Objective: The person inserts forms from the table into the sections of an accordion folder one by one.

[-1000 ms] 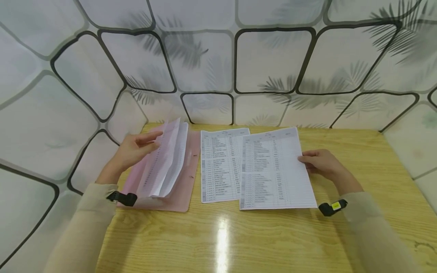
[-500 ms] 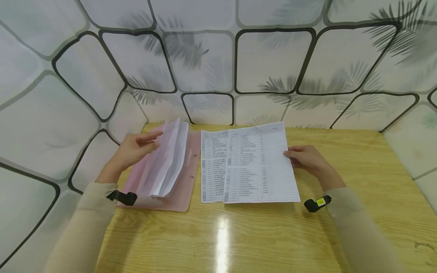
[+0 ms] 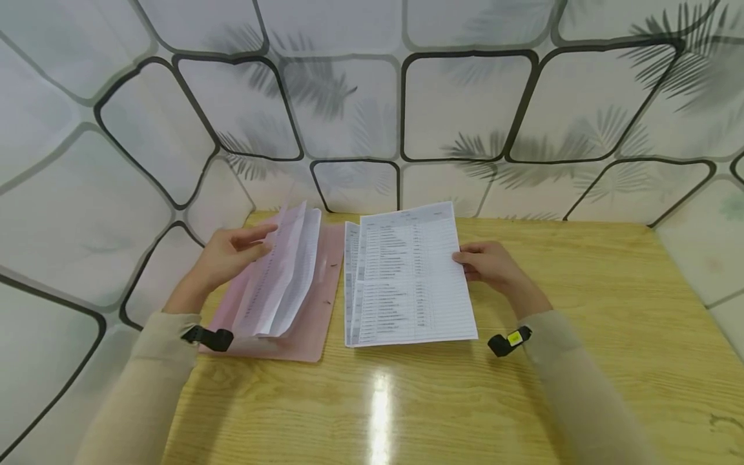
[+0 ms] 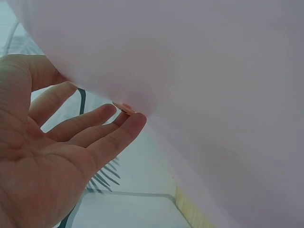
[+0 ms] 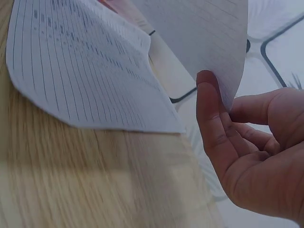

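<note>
A pink folder (image 3: 316, 323) lies spread at the left of the table, with printed pages (image 3: 287, 294) tilted up inside it. My left hand (image 3: 227, 258) holds the raised pages and pink cover at their left edge. The left wrist view shows my fingertips against the pink cover (image 4: 199, 71), the thumb tip hidden behind it. My right hand (image 3: 491, 265) pinches the right edge of a printed table sheet (image 3: 407, 278), thumb on one face and fingers on the other. This sheet hangs tilted over another printed sheet (image 3: 350, 290), covering all but its left strip.
The wooden table (image 3: 581, 374) meets a patterned wall covering (image 3: 465, 103) at the back and left. Close beside the sheets is the folder's right edge, with small metal prongs (image 3: 331, 265) near it. A black camera (image 3: 507, 342) is strapped to the right wrist.
My right hand has moved left with the printed sheet, which now overlaps nearly all of the sheet on the table. My left hand and the folder have stayed in place.
</note>
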Tool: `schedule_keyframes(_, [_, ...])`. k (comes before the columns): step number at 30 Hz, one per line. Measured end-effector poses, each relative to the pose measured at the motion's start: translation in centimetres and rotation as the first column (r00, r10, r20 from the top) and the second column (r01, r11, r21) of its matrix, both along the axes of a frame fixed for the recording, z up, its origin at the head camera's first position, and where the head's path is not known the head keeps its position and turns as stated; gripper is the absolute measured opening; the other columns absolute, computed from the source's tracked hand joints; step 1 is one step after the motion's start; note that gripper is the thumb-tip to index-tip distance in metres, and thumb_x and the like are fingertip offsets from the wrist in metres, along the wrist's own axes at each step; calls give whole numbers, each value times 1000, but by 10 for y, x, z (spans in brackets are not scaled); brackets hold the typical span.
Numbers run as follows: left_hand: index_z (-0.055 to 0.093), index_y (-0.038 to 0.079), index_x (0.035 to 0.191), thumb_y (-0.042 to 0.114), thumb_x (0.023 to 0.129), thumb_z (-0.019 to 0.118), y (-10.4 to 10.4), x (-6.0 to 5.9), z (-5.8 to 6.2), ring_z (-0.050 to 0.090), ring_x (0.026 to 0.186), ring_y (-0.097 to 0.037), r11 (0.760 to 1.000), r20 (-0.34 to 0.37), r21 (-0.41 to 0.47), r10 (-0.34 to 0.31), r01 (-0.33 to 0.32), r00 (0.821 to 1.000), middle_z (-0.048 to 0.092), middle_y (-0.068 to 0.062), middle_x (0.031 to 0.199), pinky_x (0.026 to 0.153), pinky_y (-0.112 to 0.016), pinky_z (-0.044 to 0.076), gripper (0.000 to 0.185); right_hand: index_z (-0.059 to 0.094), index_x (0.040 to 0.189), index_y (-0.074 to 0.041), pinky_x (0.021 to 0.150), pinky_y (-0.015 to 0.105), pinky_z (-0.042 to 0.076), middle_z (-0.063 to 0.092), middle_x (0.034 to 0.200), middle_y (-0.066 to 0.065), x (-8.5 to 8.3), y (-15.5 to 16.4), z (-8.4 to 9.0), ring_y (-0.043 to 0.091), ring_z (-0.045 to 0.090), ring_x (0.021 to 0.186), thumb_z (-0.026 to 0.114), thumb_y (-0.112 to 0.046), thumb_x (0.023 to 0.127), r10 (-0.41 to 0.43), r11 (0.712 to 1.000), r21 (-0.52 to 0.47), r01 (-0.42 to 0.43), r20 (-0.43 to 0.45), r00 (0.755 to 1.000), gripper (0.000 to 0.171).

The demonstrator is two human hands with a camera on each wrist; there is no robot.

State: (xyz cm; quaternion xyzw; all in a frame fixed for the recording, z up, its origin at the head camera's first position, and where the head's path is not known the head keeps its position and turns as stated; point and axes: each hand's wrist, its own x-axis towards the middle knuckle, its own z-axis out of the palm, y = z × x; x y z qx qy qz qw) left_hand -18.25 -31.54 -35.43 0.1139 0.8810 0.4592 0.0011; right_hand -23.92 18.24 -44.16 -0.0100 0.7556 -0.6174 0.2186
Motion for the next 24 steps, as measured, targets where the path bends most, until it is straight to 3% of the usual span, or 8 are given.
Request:
schedule_keyframes(17, [63, -1, 144, 12, 102, 70, -1, 3, 2, 61, 106, 15, 1000, 23, -3, 15, -15, 1000, 60, -24, 146, 85, -9, 52, 45, 50, 145, 17, 68, 21, 59, 71, 82, -6, -10, -54, -2, 5, 68, 72, 64, -10, 104, -45, 998, -38, 46, 25, 999, 52])
schedule_keyframes(24, [63, -1, 143, 10, 101, 70, 0, 3, 3, 63, 106, 12, 1000, 19, -5, 22, -22, 1000, 61, -23, 146, 84, -9, 51, 44, 51, 146, 15, 66, 21, 58, 69, 86, -2, -11, -69, 0, 5, 66, 71, 63, -10, 103, -52, 998, -19, 53, 29, 998, 51])
